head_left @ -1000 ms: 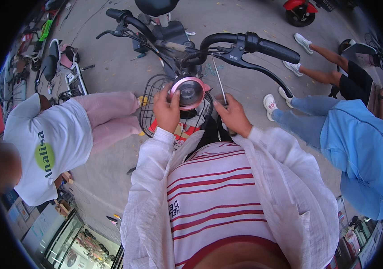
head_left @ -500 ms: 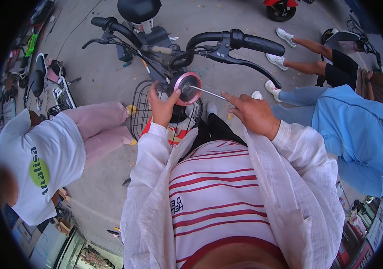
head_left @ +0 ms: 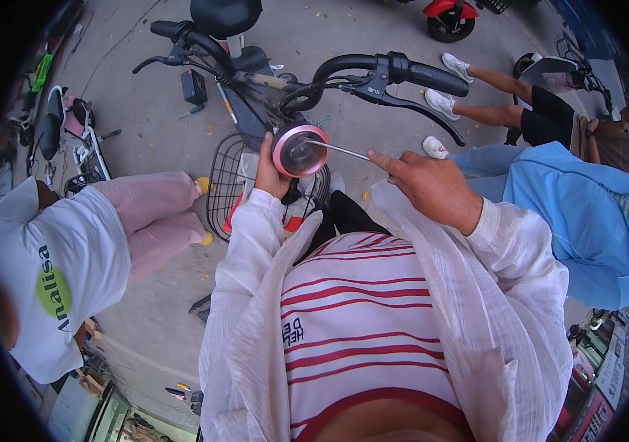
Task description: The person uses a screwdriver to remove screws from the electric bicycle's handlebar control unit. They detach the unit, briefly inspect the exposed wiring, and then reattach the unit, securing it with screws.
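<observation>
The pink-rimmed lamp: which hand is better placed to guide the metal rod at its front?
Likely the right hand: it holds the metal rod, whose far end is at the lamp's front. The left hand is against the pink-rimmed lamp's side, perhaps steadying it.

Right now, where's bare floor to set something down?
Floor: between pink trousers and left sleeve; also between those trousers and the black box. Crowded: lamp, left hand on it, right hand's rod at its face, handlebar beyond.
</observation>
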`<state>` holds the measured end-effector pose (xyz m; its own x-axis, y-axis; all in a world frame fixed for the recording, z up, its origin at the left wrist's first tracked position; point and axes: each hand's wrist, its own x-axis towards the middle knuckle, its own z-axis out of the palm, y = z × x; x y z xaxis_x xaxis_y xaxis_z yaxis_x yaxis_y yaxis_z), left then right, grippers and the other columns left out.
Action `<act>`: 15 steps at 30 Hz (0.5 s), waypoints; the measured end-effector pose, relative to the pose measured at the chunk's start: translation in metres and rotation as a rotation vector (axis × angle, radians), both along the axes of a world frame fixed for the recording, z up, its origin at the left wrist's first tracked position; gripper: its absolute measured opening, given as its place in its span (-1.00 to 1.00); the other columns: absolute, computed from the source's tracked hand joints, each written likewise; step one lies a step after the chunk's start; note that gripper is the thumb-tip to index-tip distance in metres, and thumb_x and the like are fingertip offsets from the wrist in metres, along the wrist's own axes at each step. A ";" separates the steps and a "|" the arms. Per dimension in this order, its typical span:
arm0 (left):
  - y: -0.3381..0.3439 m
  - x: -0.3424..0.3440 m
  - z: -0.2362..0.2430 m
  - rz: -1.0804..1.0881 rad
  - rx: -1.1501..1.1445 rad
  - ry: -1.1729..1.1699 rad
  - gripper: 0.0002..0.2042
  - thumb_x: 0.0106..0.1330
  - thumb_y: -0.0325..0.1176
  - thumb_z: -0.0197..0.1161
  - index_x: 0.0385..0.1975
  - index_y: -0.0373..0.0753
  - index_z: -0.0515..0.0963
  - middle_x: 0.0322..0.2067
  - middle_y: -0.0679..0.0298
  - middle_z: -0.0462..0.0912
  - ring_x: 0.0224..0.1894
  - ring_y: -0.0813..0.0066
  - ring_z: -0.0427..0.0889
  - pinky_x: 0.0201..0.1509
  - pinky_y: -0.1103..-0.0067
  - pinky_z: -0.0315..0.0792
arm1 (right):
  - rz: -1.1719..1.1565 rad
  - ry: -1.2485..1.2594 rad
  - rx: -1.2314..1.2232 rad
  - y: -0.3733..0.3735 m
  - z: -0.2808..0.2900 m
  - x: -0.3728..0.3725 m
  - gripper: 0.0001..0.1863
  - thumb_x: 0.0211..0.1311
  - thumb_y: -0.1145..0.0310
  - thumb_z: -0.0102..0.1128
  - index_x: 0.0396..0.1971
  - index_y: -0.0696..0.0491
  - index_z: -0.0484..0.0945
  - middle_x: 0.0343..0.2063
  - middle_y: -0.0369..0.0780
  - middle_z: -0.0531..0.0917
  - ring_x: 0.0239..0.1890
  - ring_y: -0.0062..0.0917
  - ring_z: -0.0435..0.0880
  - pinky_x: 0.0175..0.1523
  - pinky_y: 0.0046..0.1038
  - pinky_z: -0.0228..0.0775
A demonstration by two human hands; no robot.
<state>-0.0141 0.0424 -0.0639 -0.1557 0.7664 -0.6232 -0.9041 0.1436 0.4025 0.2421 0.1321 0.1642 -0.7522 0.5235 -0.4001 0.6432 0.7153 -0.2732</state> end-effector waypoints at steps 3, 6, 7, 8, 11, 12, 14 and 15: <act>-0.001 -0.003 0.004 -0.036 -0.003 -0.010 -0.50 0.49 0.05 -0.02 0.09 -0.29 0.49 -0.03 0.13 0.67 -0.04 0.30 0.69 0.06 0.38 0.61 | 0.000 -0.001 -0.010 -0.002 0.010 -0.008 -0.49 0.29 0.43 0.15 0.26 -0.13 0.48 -0.39 -0.10 0.66 -0.42 -0.21 0.69 -0.34 -0.30 0.53; -0.002 -0.003 0.002 -0.002 -0.018 0.058 -0.53 0.48 0.01 0.01 0.05 -0.31 0.50 -0.08 0.13 0.69 -0.08 0.31 0.71 -0.01 0.40 0.64 | 0.035 -0.020 0.010 -0.001 0.015 -0.012 -0.46 0.25 0.49 0.15 0.26 -0.12 0.48 -0.38 -0.08 0.66 -0.42 -0.21 0.70 -0.34 -0.30 0.53; -0.002 -0.003 0.000 0.012 -0.021 0.079 -0.54 0.47 -0.01 0.02 0.06 -0.30 0.49 -0.07 0.13 0.68 -0.08 0.31 0.71 -0.03 0.41 0.65 | 0.052 -0.031 0.022 0.000 0.016 -0.014 -0.45 0.23 0.50 0.15 0.26 -0.11 0.48 -0.39 -0.08 0.66 -0.42 -0.21 0.70 -0.34 -0.30 0.53; -0.002 -0.004 -0.004 0.027 -0.024 0.099 -0.55 0.47 -0.02 0.03 0.08 -0.29 0.47 -0.07 0.13 0.67 -0.08 0.32 0.70 -0.04 0.42 0.65 | 0.069 -0.050 0.037 0.001 0.016 -0.015 -0.47 0.27 0.45 0.17 0.27 -0.13 0.47 -0.39 -0.09 0.65 -0.44 -0.24 0.69 -0.36 -0.32 0.53; -0.004 -0.003 -0.015 0.063 -0.054 0.153 -0.57 0.47 -0.06 0.05 0.14 -0.27 0.40 -0.03 0.14 0.62 -0.06 0.33 0.69 -0.04 0.43 0.64 | 0.107 -0.090 0.073 0.003 0.017 -0.020 -0.49 0.33 0.36 0.20 0.29 -0.16 0.45 -0.40 -0.11 0.65 -0.49 -0.31 0.67 -0.42 -0.35 0.53; -0.004 -0.003 -0.018 0.074 -0.069 0.169 -0.56 0.47 -0.07 0.06 0.16 -0.26 0.37 -0.01 0.14 0.60 -0.05 0.34 0.68 -0.03 0.44 0.64 | 0.114 -0.090 0.079 0.003 0.018 -0.021 -0.49 0.33 0.36 0.20 0.29 -0.16 0.45 -0.40 -0.11 0.65 -0.49 -0.31 0.67 -0.42 -0.36 0.52; -0.004 -0.005 -0.025 0.059 -0.046 0.194 -0.53 0.47 -0.07 0.06 0.22 -0.25 0.31 0.03 0.14 0.56 -0.02 0.34 0.66 0.00 0.45 0.61 | 0.150 -0.099 0.085 0.006 0.021 -0.024 -0.49 0.33 0.36 0.21 0.28 -0.16 0.46 -0.39 -0.11 0.65 -0.48 -0.31 0.68 -0.43 -0.36 0.52; -0.003 -0.005 -0.024 0.049 -0.034 0.206 -0.51 0.47 -0.08 0.07 0.25 -0.25 0.28 0.04 0.14 0.54 -0.01 0.34 0.65 0.02 0.45 0.60 | 0.176 -0.109 0.085 0.008 0.022 -0.025 -0.49 0.32 0.35 0.21 0.28 -0.16 0.46 -0.39 -0.11 0.66 -0.48 -0.30 0.68 -0.42 -0.36 0.52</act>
